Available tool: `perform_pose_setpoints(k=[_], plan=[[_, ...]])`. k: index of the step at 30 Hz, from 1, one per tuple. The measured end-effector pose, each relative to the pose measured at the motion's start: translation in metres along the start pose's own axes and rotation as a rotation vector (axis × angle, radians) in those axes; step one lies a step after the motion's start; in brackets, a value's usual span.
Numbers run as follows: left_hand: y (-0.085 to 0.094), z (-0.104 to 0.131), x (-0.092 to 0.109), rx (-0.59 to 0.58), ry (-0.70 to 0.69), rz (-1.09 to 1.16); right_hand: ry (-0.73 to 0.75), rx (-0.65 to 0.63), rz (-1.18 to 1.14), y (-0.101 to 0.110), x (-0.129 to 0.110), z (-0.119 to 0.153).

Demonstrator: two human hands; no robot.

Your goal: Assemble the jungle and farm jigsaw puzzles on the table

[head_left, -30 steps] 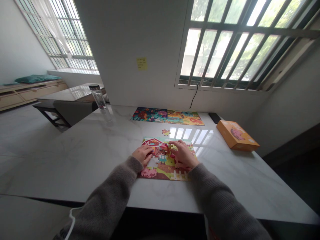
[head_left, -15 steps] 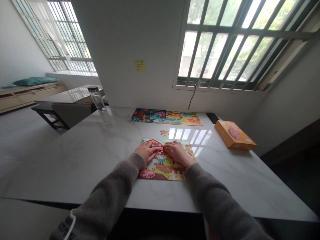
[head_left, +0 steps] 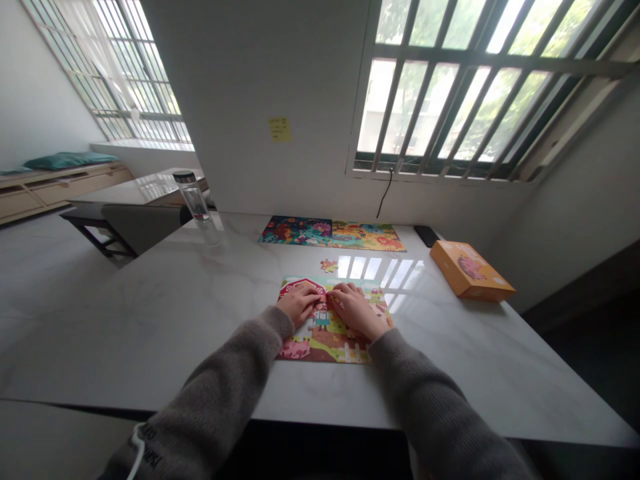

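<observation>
Nearby: loose piece (head_left: 329, 265), orange box (head_left: 471, 269), bottle (head_left: 193, 197); hands (head_left: 300, 304) cover farm puzzle (head_left: 330, 333).

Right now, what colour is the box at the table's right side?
Orange, with a pinkish picture on its lid; the box shows in the head view.

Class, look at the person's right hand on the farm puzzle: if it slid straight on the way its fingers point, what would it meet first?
Probably the left hand: the right hand points up-left, across the puzzle.

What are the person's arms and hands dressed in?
Both arms wear long grey-brown knitted sleeves with ribbed cuffs. The left sleeve bears dark lettering and a thin white cord near the elbow. The left hand and right hand are bare, with no gloves.
</observation>
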State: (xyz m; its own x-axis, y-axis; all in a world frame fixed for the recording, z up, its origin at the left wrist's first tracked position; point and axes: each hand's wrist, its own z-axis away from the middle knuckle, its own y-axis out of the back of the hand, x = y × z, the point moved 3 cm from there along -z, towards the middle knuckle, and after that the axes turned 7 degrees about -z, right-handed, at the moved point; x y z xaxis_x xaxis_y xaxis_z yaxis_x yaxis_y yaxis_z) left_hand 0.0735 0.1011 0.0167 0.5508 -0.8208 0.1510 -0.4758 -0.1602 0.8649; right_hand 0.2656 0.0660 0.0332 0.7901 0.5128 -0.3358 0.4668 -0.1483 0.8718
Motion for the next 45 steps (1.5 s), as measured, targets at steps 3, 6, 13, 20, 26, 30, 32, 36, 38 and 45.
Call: perform_pose_setpoints(k=[3, 6, 13, 20, 26, 30, 32, 36, 38, 45], plan=[[0.001, 0.000, 0.004, -0.024, -0.032, -0.038, 0.023, -0.030, 0.002, 0.003, -0.007, 0.004], [0.004, -0.002, 0.013, -0.072, -0.041, -0.140, 0.029, -0.056, 0.024, 0.006, -0.013, 0.007], [0.007, -0.005, 0.033, -0.128, 0.058, -0.316, 0.019, -0.081, 0.056, 0.004, -0.018, 0.009], [0.003, 0.000, 0.022, -0.115, 0.044, -0.194, 0.004, -0.109, 0.048, 0.003, -0.017, 0.011], [-0.002, 0.007, 0.009, -0.068, 0.073, -0.078, -0.001, -0.117, 0.038, 0.000, -0.015, 0.013], [-0.006, 0.010, 0.004, -0.066, 0.088, -0.056, -0.016, -0.098, 0.038, -0.001, -0.017, 0.013], [-0.008, 0.010, 0.001, -0.062, 0.079, -0.037, -0.017, -0.102, 0.026, 0.001, -0.016, 0.010], [-0.009, 0.010, -0.003, -0.049, 0.074, -0.026, -0.040, -0.154, -0.039, 0.005, -0.001, -0.010], [-0.009, 0.010, -0.004, -0.047, 0.080, -0.027, -0.090, -0.161, -0.108, 0.007, 0.012, -0.028], [-0.006, 0.010, -0.003, -0.034, 0.103, 0.003, -0.307, -0.019, -0.059, -0.001, 0.047, -0.079]])
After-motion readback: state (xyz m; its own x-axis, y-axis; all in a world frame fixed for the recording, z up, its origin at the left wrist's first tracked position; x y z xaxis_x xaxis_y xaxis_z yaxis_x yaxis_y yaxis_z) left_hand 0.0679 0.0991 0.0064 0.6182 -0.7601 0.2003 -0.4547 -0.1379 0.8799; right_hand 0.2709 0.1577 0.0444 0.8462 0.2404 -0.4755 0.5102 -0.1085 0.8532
